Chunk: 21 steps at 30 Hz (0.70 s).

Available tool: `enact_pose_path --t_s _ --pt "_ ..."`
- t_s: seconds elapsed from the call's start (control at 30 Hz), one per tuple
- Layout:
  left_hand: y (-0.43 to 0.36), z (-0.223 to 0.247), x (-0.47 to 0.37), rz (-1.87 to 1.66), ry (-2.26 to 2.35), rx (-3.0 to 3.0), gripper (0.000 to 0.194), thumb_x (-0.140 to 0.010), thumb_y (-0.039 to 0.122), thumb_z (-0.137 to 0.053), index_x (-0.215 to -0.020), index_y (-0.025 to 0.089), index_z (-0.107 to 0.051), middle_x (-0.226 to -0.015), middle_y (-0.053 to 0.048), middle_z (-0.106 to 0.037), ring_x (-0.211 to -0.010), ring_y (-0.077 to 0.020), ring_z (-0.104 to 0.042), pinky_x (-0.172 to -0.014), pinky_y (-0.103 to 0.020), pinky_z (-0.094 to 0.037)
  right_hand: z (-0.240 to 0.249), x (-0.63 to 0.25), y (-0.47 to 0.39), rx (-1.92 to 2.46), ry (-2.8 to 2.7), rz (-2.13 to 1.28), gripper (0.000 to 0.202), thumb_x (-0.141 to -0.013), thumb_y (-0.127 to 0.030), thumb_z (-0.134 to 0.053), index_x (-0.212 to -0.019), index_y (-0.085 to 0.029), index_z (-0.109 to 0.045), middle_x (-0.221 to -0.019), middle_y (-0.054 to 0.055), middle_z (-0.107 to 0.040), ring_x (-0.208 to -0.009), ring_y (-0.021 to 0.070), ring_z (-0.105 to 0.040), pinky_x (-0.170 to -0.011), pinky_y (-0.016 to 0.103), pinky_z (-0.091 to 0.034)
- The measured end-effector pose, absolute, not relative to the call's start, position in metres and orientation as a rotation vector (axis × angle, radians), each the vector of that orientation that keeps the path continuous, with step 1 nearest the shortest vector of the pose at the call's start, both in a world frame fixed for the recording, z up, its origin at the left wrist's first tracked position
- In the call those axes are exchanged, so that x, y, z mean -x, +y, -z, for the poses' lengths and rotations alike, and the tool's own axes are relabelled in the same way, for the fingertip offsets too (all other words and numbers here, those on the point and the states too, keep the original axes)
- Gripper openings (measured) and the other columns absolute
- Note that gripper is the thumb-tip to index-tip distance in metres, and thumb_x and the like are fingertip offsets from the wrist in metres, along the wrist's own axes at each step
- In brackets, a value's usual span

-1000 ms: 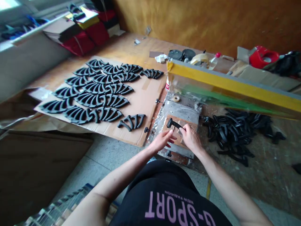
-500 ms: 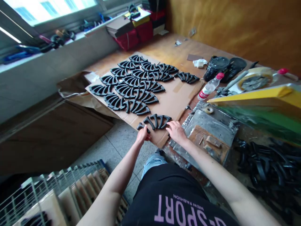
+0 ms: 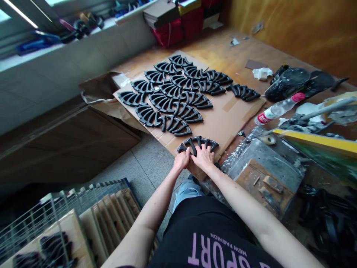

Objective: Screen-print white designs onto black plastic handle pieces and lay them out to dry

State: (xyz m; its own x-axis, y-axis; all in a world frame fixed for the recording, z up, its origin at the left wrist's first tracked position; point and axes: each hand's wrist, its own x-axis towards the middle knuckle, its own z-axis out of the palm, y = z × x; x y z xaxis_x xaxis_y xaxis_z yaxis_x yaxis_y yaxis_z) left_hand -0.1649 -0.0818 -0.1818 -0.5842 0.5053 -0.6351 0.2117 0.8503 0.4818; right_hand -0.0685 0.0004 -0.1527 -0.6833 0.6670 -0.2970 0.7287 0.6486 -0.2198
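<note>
My left hand (image 3: 182, 159) is closed around the lower end of a curved black handle-like part (image 3: 180, 148) at the near corner of a cardboard sheet (image 3: 220, 128). Right beside it, my right hand (image 3: 203, 158) reaches over a short fan of the same black parts (image 3: 205, 141). Its fingers are apart and touch the lower ends of those parts; the fingertips are partly hidden among them. Farther up the sheet, many similar black parts (image 3: 173, 95) lie nested in curved rows. A separate group of parts (image 3: 243, 92) lies near the sheet's right edge.
To the right are a plastic bottle (image 3: 279, 108), black cups (image 3: 295, 80), a grey board (image 3: 242, 152) with wood scraps, a yellow-edged panel (image 3: 318, 140) and a dark heap of parts (image 3: 331, 219). A wire rack (image 3: 58, 208) stands at lower left. Red bundles (image 3: 170, 33) sit at the back.
My right hand has moved left from the right end of the near group onto its middle, close to my left hand. The leftmost part now sits nearer the others. The view has shifted.
</note>
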Motion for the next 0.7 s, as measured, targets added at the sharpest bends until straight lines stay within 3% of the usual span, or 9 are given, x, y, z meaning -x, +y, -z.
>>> enact_pose_path --t_s 0.17,0.47,0.7 --pt "-0.073 0.18 0.149 -0.519 2.187 -0.551 0.079 -0.092 0.063 -0.009 -0.1 0.011 -0.068 -0.093 -0.017 -0.073 -0.097 -0.0265 -0.068 -0.088 -0.035 -0.047 0.149 0.073 0.017 -1.081 2.639 0.452 0.04 -0.088 -0.052 -0.045 -0.112 -0.023 -0.058 -0.12 0.011 -0.049 -0.11 0.0342 -0.042 -0.083 0.051 -0.043" --pt "-0.063 0.182 0.146 -0.59 2.003 -0.655 0.084 -0.092 0.06 0.001 -0.076 0.015 -0.069 -0.064 -0.011 -0.07 -0.066 -0.0208 -0.069 -0.076 -0.03 -0.051 0.149 0.071 0.034 -1.074 2.642 0.386 0.042 -0.087 -0.052 -0.047 -0.117 -0.023 -0.056 -0.123 0.014 -0.048 -0.111 0.0351 -0.04 -0.084 0.051 -0.04" --pt "-0.066 0.183 0.135 -0.538 2.177 -0.76 0.057 -0.097 0.053 -0.018 -0.093 0.017 -0.063 -0.099 -0.015 -0.07 -0.095 -0.0242 -0.067 -0.082 -0.032 -0.046 0.152 0.062 0.041 -1.088 2.706 0.465 0.034 -0.083 -0.049 -0.056 -0.108 -0.026 -0.061 -0.116 0.011 -0.052 -0.108 0.0338 -0.043 -0.085 0.05 -0.039"
